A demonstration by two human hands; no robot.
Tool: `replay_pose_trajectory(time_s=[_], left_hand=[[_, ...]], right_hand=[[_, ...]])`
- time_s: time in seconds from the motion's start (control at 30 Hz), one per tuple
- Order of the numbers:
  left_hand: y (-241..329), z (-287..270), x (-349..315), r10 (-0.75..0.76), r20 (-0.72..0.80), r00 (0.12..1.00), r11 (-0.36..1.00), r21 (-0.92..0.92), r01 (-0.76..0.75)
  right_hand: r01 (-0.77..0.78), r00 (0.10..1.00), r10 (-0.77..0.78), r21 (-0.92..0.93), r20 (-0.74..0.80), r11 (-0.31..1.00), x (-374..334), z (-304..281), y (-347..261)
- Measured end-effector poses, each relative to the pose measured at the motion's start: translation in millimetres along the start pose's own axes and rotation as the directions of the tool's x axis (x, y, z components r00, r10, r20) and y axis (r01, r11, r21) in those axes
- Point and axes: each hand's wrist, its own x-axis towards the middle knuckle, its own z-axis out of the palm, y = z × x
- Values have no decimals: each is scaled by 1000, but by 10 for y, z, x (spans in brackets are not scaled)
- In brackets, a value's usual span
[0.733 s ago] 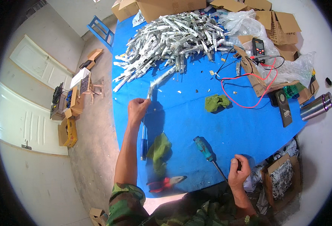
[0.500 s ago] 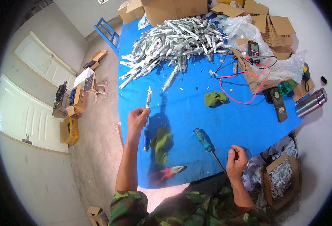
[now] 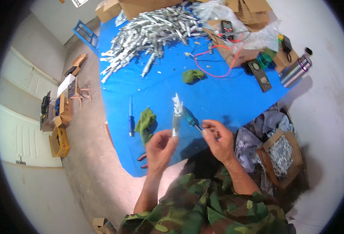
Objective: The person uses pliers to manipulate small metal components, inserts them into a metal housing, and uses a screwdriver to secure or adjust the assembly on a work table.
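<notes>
Over the table [image 3: 222, 103], your left hand [image 3: 161, 148] pinches a whitish stick [image 3: 176, 116]; whether your half-curled right hand [image 3: 220, 142] grips the screwdriver [image 3: 191, 117] is unclear.

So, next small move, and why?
Probably bring the right hand to the ragged upper end of the slim white-and-grey stick: the left hand grips only its lower end, and the right is near, though its contact with the teal-handled metal screwdriver is unclear.

Pale walls [image 3: 324, 117], two white doors [image 3: 27, 134], grey floor [image 3: 88, 156] — a blue chair [image 3: 87, 38] standing far back.
</notes>
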Motion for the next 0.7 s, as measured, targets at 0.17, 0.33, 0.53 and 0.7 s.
replay_pose_trajectory(time_s=[0.17, 0.33, 0.53, 0.7], left_hand=[[-179, 469, -377, 67, 106, 992, 998, 6, -68], [-152, 347, -475, -11, 275, 961, 971, 235, -56], [192, 493, -214, 96, 191, 977, 992, 60, -109], [196, 534, -174, 1, 269, 963, 999, 31, -10]], right_hand=[[-95, 976, 48, 213, 214, 972, -335, 92, -195], [-108, 987, 86, 171, 133, 979, -566, -115, -169], [-58, 968, 31, 99, 249, 993, -787, -335, -118], [-54, 955, 19, 112, 295, 992, -887, -362, -136]])
